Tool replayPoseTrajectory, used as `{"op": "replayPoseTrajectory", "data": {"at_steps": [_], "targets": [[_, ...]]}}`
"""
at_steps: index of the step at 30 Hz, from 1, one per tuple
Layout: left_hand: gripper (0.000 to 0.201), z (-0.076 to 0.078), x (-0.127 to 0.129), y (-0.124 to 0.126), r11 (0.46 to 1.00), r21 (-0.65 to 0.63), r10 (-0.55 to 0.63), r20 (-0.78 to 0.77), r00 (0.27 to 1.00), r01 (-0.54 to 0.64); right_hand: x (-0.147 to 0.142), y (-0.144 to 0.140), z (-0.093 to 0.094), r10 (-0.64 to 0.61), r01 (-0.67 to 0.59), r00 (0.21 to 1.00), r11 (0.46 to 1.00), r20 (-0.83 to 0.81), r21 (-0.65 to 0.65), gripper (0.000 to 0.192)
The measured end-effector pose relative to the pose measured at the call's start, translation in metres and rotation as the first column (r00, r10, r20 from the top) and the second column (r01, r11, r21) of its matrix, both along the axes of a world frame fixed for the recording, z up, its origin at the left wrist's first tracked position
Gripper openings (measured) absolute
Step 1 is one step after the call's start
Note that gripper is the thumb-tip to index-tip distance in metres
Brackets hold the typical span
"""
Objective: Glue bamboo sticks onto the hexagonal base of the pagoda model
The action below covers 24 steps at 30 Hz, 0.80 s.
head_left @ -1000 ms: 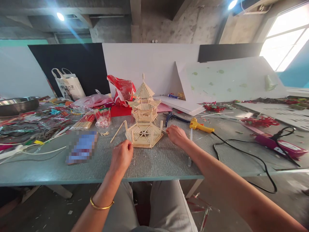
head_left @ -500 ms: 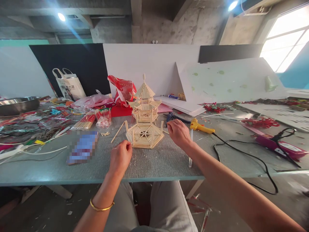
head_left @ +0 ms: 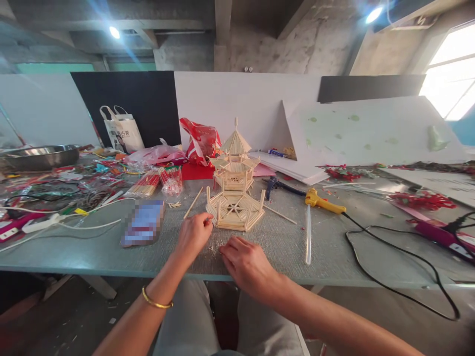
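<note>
A pagoda model (head_left: 235, 207) built of pale wooden sticks stands upright on the table, with a six-sided base, short corner posts and a pointed roof. My left hand (head_left: 195, 235) is pinched closed beside the base's front left corner; I cannot tell whether it touches the model or what is between the fingertips. Just in front of the base, low over the table, my right hand (head_left: 248, 259) has its fingers curled together, and anything in them is hidden. One loose stick (head_left: 193, 201) lies left of the model, another stick (head_left: 281, 214) to its right.
Right of the model lies a yellow glue gun (head_left: 324, 201) with a clear glue stick (head_left: 308, 237) and black cord. Beyond the model is a dark blue tool (head_left: 284, 185). A blurred phone (head_left: 144, 222), bundled sticks (head_left: 146, 183) and a power strip (head_left: 42, 222) lie left.
My right hand has moved from the model's right side, near the dark blue tool, toward me and left to the front of the base. My left hand stays near the front left corner.
</note>
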<state>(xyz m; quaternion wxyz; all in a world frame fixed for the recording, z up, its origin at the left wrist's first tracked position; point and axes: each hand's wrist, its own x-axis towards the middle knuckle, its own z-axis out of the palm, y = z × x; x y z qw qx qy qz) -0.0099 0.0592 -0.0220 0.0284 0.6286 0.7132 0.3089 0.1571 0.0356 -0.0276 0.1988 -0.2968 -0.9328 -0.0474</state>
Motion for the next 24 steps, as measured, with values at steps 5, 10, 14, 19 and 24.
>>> {"op": "replayPoseTrajectory", "data": {"at_steps": [5,10,14,19,24], "targets": [[0.018,0.003,0.001,0.005,1.000,-0.007,-0.021,-0.037,0.999,0.021,0.002,0.000,-0.006,-0.009,0.009,0.998,1.000,-0.059,0.007,0.018],[0.015,0.000,0.007,0.009,1.000,-0.007,-0.020,-0.048,0.999,0.020,0.003,-0.001,-0.010,0.013,-0.010,0.994,1.000,-0.105,0.029,0.018],[0.013,-0.002,0.009,0.010,0.999,-0.005,-0.033,-0.042,0.999,0.033,0.004,-0.001,-0.011,0.018,-0.016,0.993,1.000,-0.119,0.025,0.018],[0.013,-0.004,0.009,0.010,0.999,0.002,-0.043,-0.015,0.999,0.043,0.006,-0.002,-0.010,0.027,-0.025,0.991,1.000,-0.128,0.016,0.017],[0.012,-0.006,0.007,0.012,0.999,-0.014,-0.033,0.040,0.999,0.034,0.007,0.001,-0.012,0.019,-0.017,0.991,1.000,-0.133,0.014,0.019]]}}
